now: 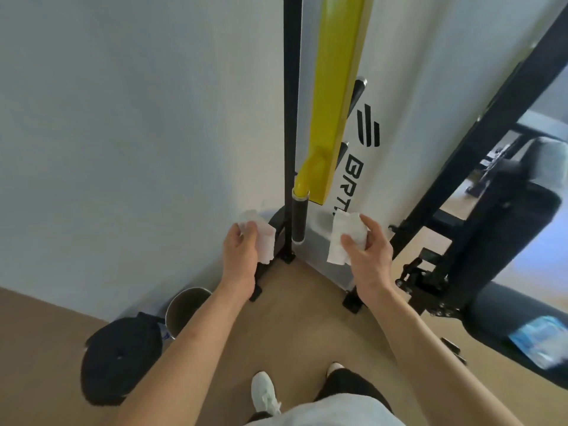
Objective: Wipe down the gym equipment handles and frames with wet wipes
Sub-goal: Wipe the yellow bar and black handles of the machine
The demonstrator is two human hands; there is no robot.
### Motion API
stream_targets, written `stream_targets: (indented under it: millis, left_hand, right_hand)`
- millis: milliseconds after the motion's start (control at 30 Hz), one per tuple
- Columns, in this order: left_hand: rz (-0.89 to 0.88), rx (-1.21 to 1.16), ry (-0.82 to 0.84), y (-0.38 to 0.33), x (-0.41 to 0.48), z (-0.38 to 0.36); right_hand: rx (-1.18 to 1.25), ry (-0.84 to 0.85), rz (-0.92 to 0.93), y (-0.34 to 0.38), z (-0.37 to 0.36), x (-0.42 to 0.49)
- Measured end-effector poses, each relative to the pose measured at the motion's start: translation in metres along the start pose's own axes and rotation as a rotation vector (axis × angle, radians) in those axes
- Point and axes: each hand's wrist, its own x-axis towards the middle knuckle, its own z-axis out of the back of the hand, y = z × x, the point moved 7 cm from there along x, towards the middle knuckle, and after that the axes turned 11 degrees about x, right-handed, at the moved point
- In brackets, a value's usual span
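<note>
the black handle [297,222] hangs from the yellow arm [335,96] beside the black frame post [290,118], untouched between two wet wipes. the left hand [241,250] grips one wipe [264,238] left of it, and the right hand [367,244] grips another [344,238] on its right. the wiping stroke looks about to begin; next, one wipe likely needs wrapping around the handle.

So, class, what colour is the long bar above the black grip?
The bar is yellow, seen best in the head view.

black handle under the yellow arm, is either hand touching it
No, the left hand grips the left wipe and the right hand the right wipe, both beside the black handle with a gap.
</note>
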Motion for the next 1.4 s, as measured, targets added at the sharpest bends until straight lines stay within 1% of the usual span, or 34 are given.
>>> stream_targets:
  millis: [67, 133, 267, 333, 400, 500, 567, 667, 800, 900, 1000, 1100, 1167, 1233, 1333, 1400]
  left_hand:
    - [-0.066, -0.009, 0.054, -0.014, -0.002, -0.010]
    - [-0.067, -0.055, 0.118, -0.024, -0.002, -0.022]
    - [0.008, -0.340, 0.255, -0.035, 0.003, -0.048]
    - [-0.030, -0.263, 0.262, -0.039, 0.004, -0.058]
    - [-0.120, -0.109, 0.200, -0.039, 0.008, -0.061]
    - [-0.321, 0.134, 0.147, -0.045, 0.012, -0.064]
    - [-0.405, 0.249, 0.147, -0.052, 0.013, -0.068]
    - [-0.402, 0.291, 0.138, -0.053, 0.019, -0.070]
    - [-0.477, 0.401, 0.192, -0.050, 0.020, -0.071]
    - [-0.445, 0.567, 0.223, -0.030, 0.025, -0.070]
    - [-0.335, 0.631, 0.266, -0.015, 0.028, -0.071]
    - [-0.231, 0.561, 0.230, -0.014, 0.030, -0.069]
    - [-0.134, 0.437, 0.215, -0.012, 0.032, -0.068]
    - [-0.091, 0.347, 0.215, -0.015, 0.032, -0.068]
    - [-0.128, 0.330, 0.231, -0.024, 0.032, -0.071]
    - [-0.165, 0.336, 0.284, -0.028, 0.035, -0.074]
  right_hand:
    - [-0.028, 0.011, 0.041, 0.000, -0.007, 0.003]
    - [-0.053, 0.035, 0.041, -0.003, -0.016, 0.008]
    - [-0.064, 0.112, 0.063, 0.000, -0.036, 0.018]
    - [-0.020, 0.195, 0.064, 0.005, -0.049, 0.023]
    - [0.019, 0.295, 0.050, 0.010, -0.060, 0.025]
    - [-0.069, 0.393, 0.117, 0.015, -0.072, 0.026]
    - [-0.094, 0.375, 0.167, 0.017, -0.074, 0.027]
    - [-0.122, 0.292, 0.215, 0.017, -0.072, 0.033]
    - [-0.181, 0.319, 0.200, 0.013, -0.072, 0.040]
    - [-0.267, 0.354, 0.120, -0.007, -0.071, 0.044]
    - [-0.293, 0.398, 0.037, -0.020, -0.069, 0.047]
    - [-0.215, 0.535, -0.006, -0.029, -0.072, 0.044]
    - [-0.267, 0.571, 0.022, -0.037, -0.074, 0.039]
    - [-0.298, 0.524, 0.053, -0.041, -0.077, 0.037]
    - [-0.244, 0.397, 0.057, -0.036, -0.079, 0.043]
    - [-0.246, 0.355, 0.091, -0.031, -0.077, 0.050]
